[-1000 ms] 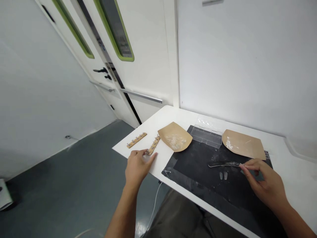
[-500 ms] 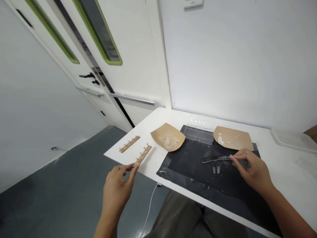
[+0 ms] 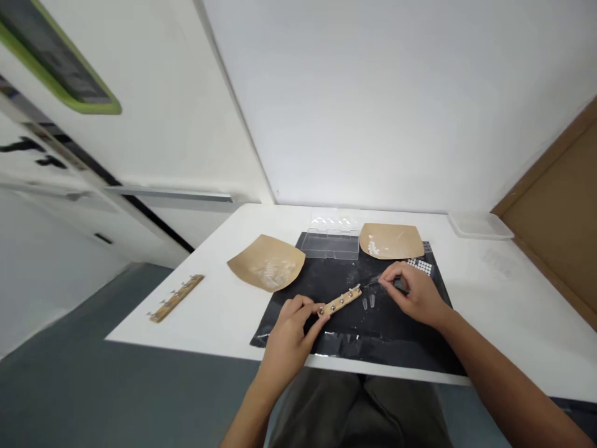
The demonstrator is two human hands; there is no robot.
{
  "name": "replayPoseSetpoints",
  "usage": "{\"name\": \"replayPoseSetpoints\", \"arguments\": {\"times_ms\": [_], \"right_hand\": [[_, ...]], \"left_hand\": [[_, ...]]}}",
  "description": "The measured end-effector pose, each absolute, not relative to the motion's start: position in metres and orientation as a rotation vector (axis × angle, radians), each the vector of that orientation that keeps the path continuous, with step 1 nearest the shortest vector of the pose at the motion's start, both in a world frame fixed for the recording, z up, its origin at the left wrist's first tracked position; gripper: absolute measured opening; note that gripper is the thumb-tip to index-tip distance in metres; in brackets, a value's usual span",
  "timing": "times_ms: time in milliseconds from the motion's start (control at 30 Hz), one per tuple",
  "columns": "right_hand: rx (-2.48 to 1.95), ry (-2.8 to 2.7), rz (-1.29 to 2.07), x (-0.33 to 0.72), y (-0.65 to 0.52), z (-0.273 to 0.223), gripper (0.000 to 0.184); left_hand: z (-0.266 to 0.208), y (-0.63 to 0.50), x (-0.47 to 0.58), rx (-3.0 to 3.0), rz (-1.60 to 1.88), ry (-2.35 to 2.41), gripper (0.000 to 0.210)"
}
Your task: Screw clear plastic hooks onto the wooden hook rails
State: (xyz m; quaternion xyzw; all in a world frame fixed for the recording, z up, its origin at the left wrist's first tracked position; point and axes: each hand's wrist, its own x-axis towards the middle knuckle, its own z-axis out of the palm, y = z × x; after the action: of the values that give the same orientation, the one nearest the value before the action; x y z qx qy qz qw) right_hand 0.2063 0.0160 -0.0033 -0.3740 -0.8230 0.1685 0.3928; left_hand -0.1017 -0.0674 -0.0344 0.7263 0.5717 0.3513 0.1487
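Observation:
My left hand [image 3: 291,333] pinches the near end of a wooden strip [image 3: 346,299] with a row of small metal studs, held over the black mat [image 3: 321,342]. My right hand [image 3: 413,292] is closed on thin dark tweezers [image 3: 372,282], whose tip points left at the strip's far end. Their details are blurred. Two clear nail tips [image 3: 368,302] lie on the mat just right of the strip. A sheet of white dots [image 3: 420,266] is partly hidden behind my right hand.
A second studded strip [image 3: 176,300] lies on the white table [image 3: 212,323] at left. One cardboard tray [image 3: 245,261] holds clear nail tips, another [image 3: 396,239] small white pieces. A clear plastic box [image 3: 331,244] is open between them. A clear lid-like tray [image 3: 480,225] sits back right.
My left hand has brought the wooden strip right, from the table's edge to above the mat, close to the tweezers. The view has swung right; the dot sheet now shows.

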Motion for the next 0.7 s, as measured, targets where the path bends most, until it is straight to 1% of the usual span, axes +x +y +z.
{"name": "replayPoseSetpoints", "arguments": {"times_ms": [33,200,300,467,600,700], "right_hand": [[-0.954,-2.117,0.43,0.204,0.015,-0.003,0.001],[-0.925,-2.19,0.433,0.195,0.013,-0.006,0.025],[-0.979,-2.181,0.471,0.191,0.015,-0.009,0.031],[-1.017,-2.176,0.477,0.182,0.016,-0.01,0.027],[-1.039,-2.217,0.398,0.175,0.018,-0.01,0.015],[-1.026,-2.25,0.337,0.173,0.022,-0.013,0.016]], "left_hand": [[-0.035,-0.063,-0.1,2.113,1.004,1.641,0.027],[-0.04,-0.047,-0.099,2.18,1.001,1.703,0.031],[-0.042,-0.043,-0.099,2.19,0.987,1.753,0.033],[-0.041,-0.042,-0.098,2.228,0.958,1.774,0.033],[-0.042,-0.044,-0.097,2.264,0.935,1.802,0.036],[-0.042,-0.044,-0.096,2.277,0.937,1.799,0.038]]}}
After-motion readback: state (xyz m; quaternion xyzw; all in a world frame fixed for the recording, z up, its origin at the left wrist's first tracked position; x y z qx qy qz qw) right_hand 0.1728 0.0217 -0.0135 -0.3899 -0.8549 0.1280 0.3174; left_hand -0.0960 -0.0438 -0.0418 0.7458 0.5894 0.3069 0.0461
